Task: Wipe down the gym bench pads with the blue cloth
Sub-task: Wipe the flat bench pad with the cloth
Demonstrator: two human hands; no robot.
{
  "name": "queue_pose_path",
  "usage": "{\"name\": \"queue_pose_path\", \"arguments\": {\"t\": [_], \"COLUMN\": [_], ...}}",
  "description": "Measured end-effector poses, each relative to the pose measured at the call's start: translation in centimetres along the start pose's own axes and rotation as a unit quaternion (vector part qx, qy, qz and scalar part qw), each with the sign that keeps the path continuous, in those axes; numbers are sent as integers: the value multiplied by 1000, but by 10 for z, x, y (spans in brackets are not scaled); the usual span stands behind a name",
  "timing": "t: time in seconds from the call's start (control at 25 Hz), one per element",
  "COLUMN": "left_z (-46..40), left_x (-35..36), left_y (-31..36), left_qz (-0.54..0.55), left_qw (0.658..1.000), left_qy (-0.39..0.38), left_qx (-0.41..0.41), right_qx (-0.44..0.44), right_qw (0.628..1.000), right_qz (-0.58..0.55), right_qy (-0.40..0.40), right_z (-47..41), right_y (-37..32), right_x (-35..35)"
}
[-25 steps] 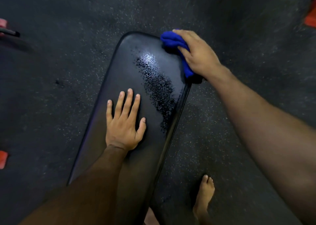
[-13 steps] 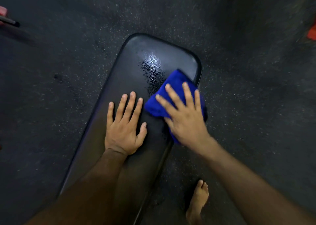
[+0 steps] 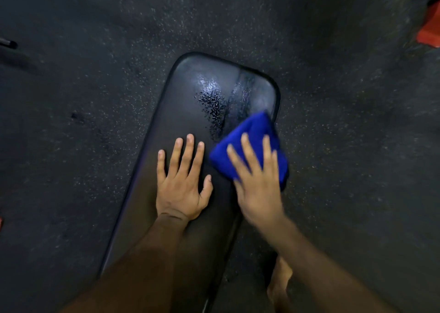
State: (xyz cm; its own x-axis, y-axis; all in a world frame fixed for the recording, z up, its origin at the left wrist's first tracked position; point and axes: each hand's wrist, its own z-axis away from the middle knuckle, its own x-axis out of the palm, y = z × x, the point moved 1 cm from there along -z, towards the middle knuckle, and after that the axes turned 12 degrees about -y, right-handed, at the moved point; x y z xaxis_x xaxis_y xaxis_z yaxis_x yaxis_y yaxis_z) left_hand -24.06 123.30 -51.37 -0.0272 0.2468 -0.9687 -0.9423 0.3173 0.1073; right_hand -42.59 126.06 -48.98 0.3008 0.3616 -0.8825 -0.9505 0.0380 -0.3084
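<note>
Blue cloth [image 3: 252,146] under right hand [image 3: 258,186], beside flat left hand [image 3: 182,184], on bench pad [image 3: 190,89]

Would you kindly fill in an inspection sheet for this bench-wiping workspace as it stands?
Surface: black bench pad, wet droplet patch beside a wiped streak.
Job's things: blue cloth at the pad's right edge.
Clutter: nothing seen on the pad.
Grippers: left hand flat, open on the pad; right hand pressing the cloth, blurred.
Cables: nothing seen.
Surroundings: dark speckled floor, orange object far right, bare foot.
</note>
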Motion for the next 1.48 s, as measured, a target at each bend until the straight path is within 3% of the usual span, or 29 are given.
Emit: {"name": "queue_pose_path", "arguments": {"t": [0.08, 0.16, 0.36, 0.6, 0.72, 0.84, 0.96, 1.04, 1.12, 1.2, 1.36, 1.48], "left_z": [1, 1, 1, 6, 2, 29, 77, 79, 77, 76, 77, 77], "left_x": [1, 1, -1, -4, -24, -26, -7, 10, 8, 7, 11, 10], "left_y": [-1, -1, 2, 2, 1, -32, -46, -49, -49, -49, -51, -53], "left_qz": [1, 5, 10, 7, 18, 13, 2, 14, 14, 25, 19, 22], "left_qw": [1000, 1000, 1000, 1000, 995, 992, 997, 999, 1000, 1000, 1000, 999], "left_qy": [-9, -6, 2, -29, -93, -118, -71, -39, -24, -11, -18, -21], "left_qx": [2, 4, 3, -3, 10, 30, -3, 3, 5, 12, 9, 14], "right_qx": [-36, -53, 78, 85, 84, 12, -101, -178, -239, -248, -273, -208], "right_qw": [998, 997, 994, 990, 994, 996, 982, 977, 962, 947, 933, 954], "right_qz": [31, 55, 38, 46, 28, -35, -78, 6, 131, 206, 236, 217], "right_qy": [-33, -24, 65, 104, 72, 80, 136, 116, 25, 2, -9, 16], "right_z": [38, 0, -144, -145, -147, -136, -81, -51, -50, -76, -153, -199], "right_y": [-11, 6, 39, 43, 36, 36, 39, 19, -10, -32, -66, -63], "right_x": [13, 0, -58, -50, -58, -67, -67, -48, -28, -21, -28, -48]}}
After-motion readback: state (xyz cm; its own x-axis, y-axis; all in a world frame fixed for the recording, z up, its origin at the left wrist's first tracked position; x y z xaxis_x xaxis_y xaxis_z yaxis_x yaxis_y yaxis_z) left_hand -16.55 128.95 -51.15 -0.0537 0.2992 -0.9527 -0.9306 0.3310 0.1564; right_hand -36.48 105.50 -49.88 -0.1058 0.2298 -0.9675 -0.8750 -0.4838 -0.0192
